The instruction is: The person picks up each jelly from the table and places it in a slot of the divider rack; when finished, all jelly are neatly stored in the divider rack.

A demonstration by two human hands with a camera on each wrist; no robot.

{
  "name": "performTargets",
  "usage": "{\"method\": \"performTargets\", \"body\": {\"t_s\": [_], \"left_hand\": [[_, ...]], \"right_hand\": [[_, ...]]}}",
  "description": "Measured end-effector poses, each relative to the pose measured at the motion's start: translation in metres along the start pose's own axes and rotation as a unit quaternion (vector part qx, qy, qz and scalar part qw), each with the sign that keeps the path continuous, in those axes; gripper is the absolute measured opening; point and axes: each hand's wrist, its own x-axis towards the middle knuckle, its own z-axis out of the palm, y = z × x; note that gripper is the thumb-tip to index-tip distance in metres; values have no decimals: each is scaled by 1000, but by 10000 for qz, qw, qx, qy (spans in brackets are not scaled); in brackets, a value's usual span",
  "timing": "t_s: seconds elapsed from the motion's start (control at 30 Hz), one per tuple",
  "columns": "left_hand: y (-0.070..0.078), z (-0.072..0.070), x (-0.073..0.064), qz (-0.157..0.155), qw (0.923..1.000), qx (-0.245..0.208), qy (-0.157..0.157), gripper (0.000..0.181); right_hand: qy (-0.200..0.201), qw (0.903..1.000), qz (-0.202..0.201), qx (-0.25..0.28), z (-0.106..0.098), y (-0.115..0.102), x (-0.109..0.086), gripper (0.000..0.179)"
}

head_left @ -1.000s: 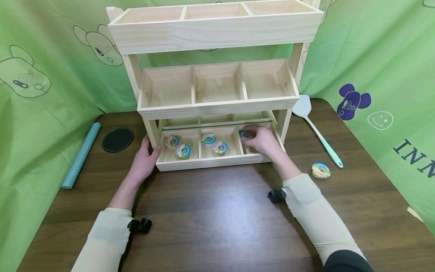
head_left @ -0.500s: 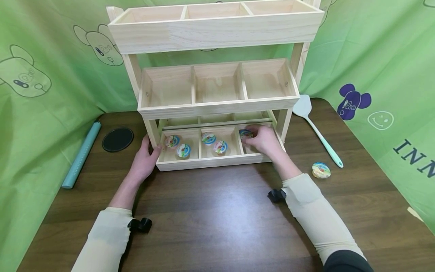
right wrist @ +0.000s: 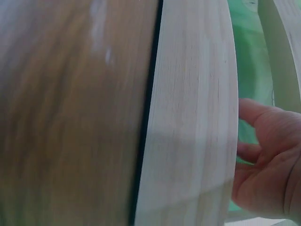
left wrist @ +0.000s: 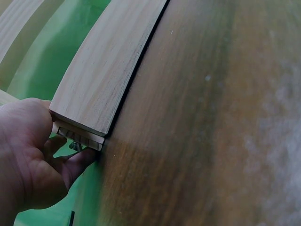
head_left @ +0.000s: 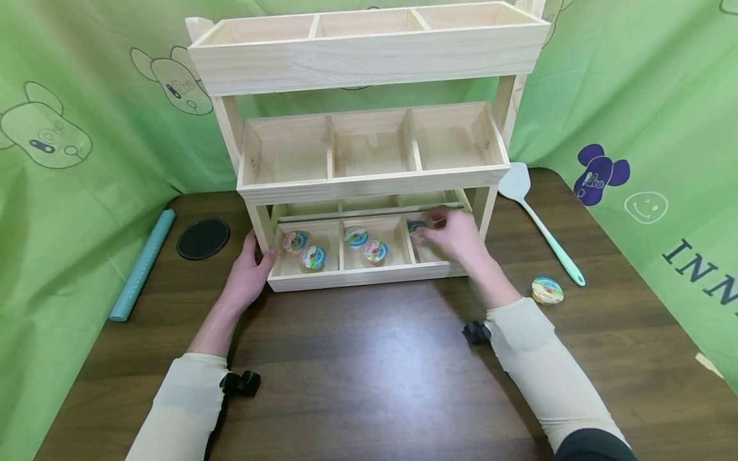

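My left hand (head_left: 246,274) holds the left end of the wooden rack's bottom tray (head_left: 369,278), thumb at the rim and fingers along the outer side. In the left wrist view, that hand (left wrist: 33,160) wraps the tray's corner. Over the right compartment is my right hand (head_left: 455,235), its thumb and index finger parted beside a small jelly cup (head_left: 415,225), partly covered by the hand. Two jelly cups (head_left: 313,257) lie in the left compartment and two more (head_left: 376,250) in the middle one. The right wrist view shows the right hand (right wrist: 270,160) with fingertips hidden behind the front board.
Above are the rack's middle tray (head_left: 369,181) and top tray (head_left: 369,64). A single jelly cup (head_left: 547,291) stands on the table at right, near a pale spatula (head_left: 544,227). On the left lie a black disc (head_left: 203,239) and a blue roll (head_left: 142,266). Green cloth (head_left: 623,83) hangs around.
The right hand's thumb and index finger have parted from the jelly cup in the right compartment, and the hand has drawn slightly right. The left hand keeps its place on the tray.
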Motion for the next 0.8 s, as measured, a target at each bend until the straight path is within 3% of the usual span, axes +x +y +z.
{"method": "performTargets", "body": {"t_s": [0.2,0.43,0.63,0.8], "left_hand": [[0,1,0,37,10000,35,11,71],[0,1,1,51,10000,2,26,70],[1,0,-1,32,10000,3,4,71],[2,-1,-2,20,10000,0,2,71]], "right_hand": [[626,9963,-579,122,-9,-5,-7,35],[518,9923,-1070,343,-16,-4,-21,30],[601,9897,-1145,619,-27,-1,-39,24],[724,9896,-1117,540,-37,6,-52,20]]}}
